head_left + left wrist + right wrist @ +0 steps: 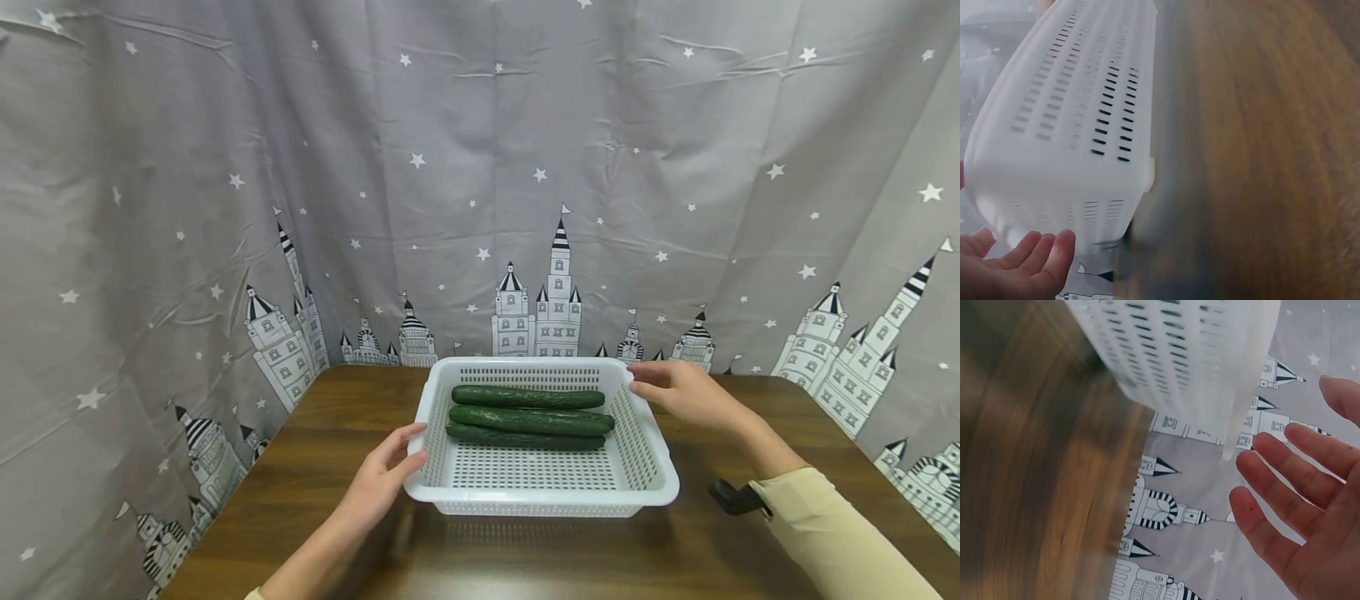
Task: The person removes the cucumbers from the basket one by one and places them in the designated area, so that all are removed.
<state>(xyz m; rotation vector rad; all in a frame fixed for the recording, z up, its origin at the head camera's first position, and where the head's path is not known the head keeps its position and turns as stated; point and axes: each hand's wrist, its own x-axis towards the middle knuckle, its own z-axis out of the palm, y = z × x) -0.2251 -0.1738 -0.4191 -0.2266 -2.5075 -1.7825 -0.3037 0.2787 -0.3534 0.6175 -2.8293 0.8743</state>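
A white plastic basket (pixel 540 497) with slotted walls stands on the wooden table, holding three long dark-green cucumbers (pixel 532 420) side by side. At its left end is my left hand (pixel 378 479), thumb and fingertips close against the rim. The left wrist view shows those fingers (pixel 1060 256) loosely bent beside the end wall; firm contact cannot be made out. My right hand (pixel 678 390) is at the far right corner of the basket. In the right wrist view its fingers (pixel 1272 475) are spread and slightly apart from the basket's rim (pixel 1244 394).
The brown wooden table (pixel 300 475) extends on both sides of the basket. A grey curtain (pixel 450 208) with stars and castles hangs behind and around it. A black object (pixel 735 497) shows by the right sleeve (pixel 825 517).
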